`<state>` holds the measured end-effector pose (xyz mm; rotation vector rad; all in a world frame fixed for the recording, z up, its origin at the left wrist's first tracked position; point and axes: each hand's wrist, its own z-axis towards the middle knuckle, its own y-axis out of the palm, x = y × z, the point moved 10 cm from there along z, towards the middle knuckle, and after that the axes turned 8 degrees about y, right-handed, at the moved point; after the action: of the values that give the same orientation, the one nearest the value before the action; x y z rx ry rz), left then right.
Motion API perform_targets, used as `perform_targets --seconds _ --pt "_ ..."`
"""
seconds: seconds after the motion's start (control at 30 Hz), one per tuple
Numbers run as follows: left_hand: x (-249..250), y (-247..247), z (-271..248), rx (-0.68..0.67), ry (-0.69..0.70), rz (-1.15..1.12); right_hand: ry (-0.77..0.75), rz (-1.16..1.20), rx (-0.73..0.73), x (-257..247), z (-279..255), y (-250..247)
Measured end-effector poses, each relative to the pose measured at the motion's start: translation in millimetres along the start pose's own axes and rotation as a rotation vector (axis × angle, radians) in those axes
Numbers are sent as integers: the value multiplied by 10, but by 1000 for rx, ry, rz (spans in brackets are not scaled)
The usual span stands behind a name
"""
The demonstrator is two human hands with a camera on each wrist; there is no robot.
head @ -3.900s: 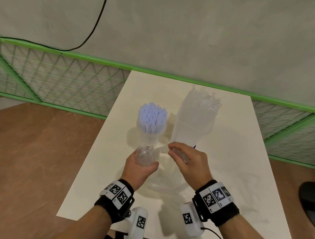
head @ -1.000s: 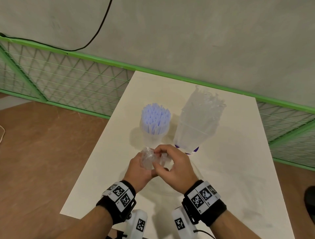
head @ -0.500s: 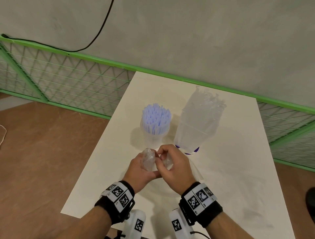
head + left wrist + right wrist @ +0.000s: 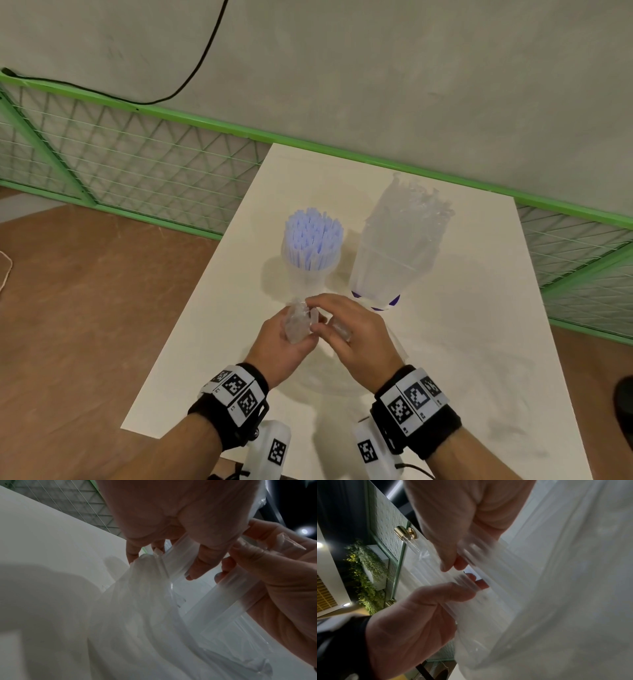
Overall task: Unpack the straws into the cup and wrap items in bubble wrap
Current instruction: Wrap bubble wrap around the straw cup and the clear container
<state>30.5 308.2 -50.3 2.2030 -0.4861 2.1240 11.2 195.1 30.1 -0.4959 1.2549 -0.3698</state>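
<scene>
White table (image 4: 462, 308) held a cup (image 4: 310, 274) of straws (image 4: 313, 234) near its middle. Both hands, left hand (image 4: 279, 346) and right hand (image 4: 356, 334), pinched crinkly bubble wrap (image 4: 298, 320). Only the left wrist view showed the wrap hanging down to the table.

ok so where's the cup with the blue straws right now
In the head view the cup of straws stands upright mid-table, just beyond the left hand, left of the wrapped bundle.

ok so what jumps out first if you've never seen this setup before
The two hands, left hand and right hand, meet at the near middle of the white table, gripping gathered clear plastic wrap. Just behind stands a cup of pale blue straws, with a taller plastic-wrapped bundle on its right.
</scene>
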Motion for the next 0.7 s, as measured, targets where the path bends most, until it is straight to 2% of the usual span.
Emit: perform_targets --seconds 0.13,0.27,0.37,0.5,0.63,0.7 --pt "18 29 12 -27 11 -2 57 -19 48 136 -38 -4" --pt "39 14 0 -23 22 13 205 31 42 319 -93 12" --pt "53 -2 -13 -1 15 4 174 21 49 254 -80 -21" --pt "63 -19 -3 14 33 -32 123 -6 150 192 -63 -241" --pt "20 -14 2 14 20 -4 240 56 136 403 -109 -283" --pt "21 11 -1 14 15 -5 292 129 181 451 -70 -405"
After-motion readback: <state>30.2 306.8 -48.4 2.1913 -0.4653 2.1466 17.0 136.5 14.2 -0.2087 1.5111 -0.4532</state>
